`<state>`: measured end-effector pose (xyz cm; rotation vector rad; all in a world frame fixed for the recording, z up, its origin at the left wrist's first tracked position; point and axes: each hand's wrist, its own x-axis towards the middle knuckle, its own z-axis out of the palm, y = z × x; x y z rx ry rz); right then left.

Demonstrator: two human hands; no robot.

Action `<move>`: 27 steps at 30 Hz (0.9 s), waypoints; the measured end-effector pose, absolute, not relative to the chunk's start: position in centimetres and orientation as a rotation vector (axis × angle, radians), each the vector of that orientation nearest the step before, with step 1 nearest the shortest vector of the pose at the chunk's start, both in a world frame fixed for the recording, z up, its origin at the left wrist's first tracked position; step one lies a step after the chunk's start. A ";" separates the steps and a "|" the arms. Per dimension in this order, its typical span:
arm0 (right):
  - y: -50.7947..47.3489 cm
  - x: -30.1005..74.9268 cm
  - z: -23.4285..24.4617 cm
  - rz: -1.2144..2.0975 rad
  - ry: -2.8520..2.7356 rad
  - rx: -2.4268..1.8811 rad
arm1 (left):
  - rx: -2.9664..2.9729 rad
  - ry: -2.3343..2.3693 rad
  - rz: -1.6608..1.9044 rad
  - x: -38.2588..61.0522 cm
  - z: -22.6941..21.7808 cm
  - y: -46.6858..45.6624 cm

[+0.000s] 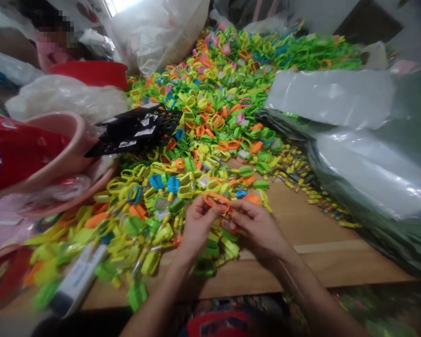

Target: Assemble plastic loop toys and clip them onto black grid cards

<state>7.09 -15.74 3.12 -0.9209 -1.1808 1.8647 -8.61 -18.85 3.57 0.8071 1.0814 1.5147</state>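
My left hand and my right hand meet low in the middle of the view, their fingertips pinching an orange plastic loop between them. A second small piece seems to sit under my right fingers, but it is too hidden to name. A large heap of small coloured plastic loops and clips, in yellow, green, orange, blue and pink, spreads over the wooden board and reaches both hands. Yellow-green pieces lie just left of and below my left hand.
A black plastic grid crate lies tilted on the heap. Red and pink basins stand at the left, with a red basin behind them. Large grey plastic sheets cover the right side. A person in a pink top sits at the far left.
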 end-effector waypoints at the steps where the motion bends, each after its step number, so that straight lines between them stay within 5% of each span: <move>1: -15.9 6.5 3.2 1.823 -1.239 -0.956 | 0.803 1.080 1.525 -9.2 3.5 -19.1; 10: -16.9 2.0 1.4 1.567 -1.518 -1.146 | 0.726 1.119 1.451 -13.4 3.8 -21.9; 14: -17.4 2.3 0.4 1.029 -1.803 -1.224 | 1.104 1.651 1.471 -18.5 3.4 -26.2; 20: -21.5 3.2 -1.3 0.335 -2.405 -0.936 | 1.769 2.500 1.060 -26.2 0.2 -35.8; 23: -23.3 2.6 -3.0 0.223 -2.600 -0.735 | 1.763 2.526 0.761 -25.5 -2.3 -37.8; 27: -22.2 1.7 -4.8 0.211 -2.644 -0.657 | 1.751 2.497 0.788 -21.9 -4.5 -35.7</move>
